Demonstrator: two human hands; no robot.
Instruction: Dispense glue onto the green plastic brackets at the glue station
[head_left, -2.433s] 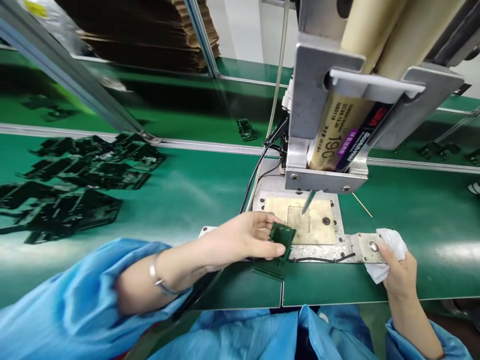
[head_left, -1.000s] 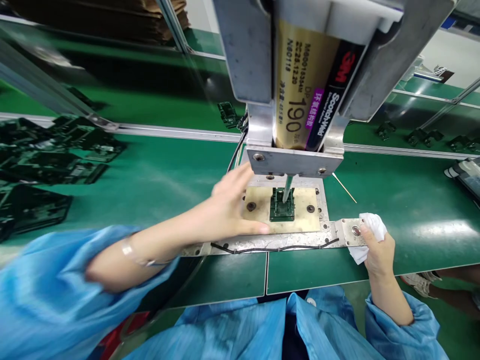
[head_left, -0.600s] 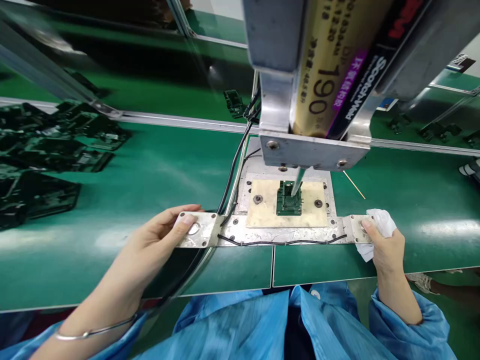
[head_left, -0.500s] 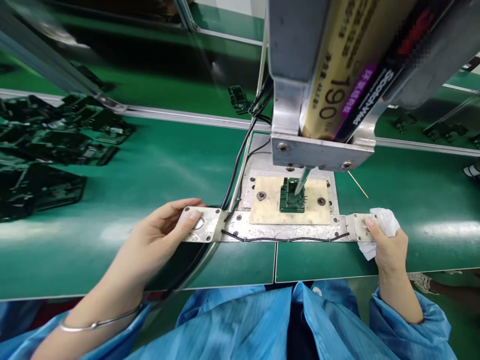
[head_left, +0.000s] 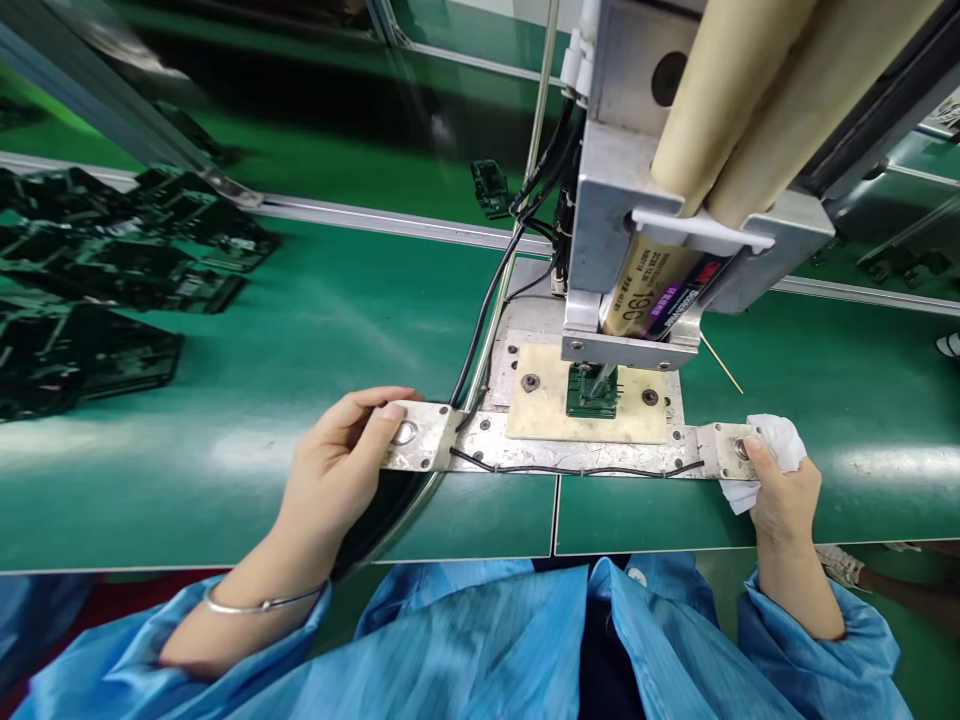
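A: What is changed?
B: Compared with a moment ago, the head (head_left: 630, 349) is lowered, so the nozzle (head_left: 603, 380) is brought down to the board (head_left: 580, 407). Whether contact is made cannot be told.
A: Where is the board set?
B: On the pale pad (head_left: 538, 415), near its middle, just below the head.
A: And the hands?
B: The left bracket (head_left: 429, 448) is pinched in the grip of the left hand (head_left: 334, 455) — thumb laid at the button (head_left: 405, 433). In the right hand (head_left: 784, 495) the cloth (head_left: 784, 440) is gripped by curled fingers, while the thumb is placed at the right bracket (head_left: 726, 455).
A: What is meant for the work?
B: The board is judged to be left to the machine — both hands are stationed well apart from the nozzle. More boards are piled (head_left: 142, 250) on the table (head_left: 330, 330).
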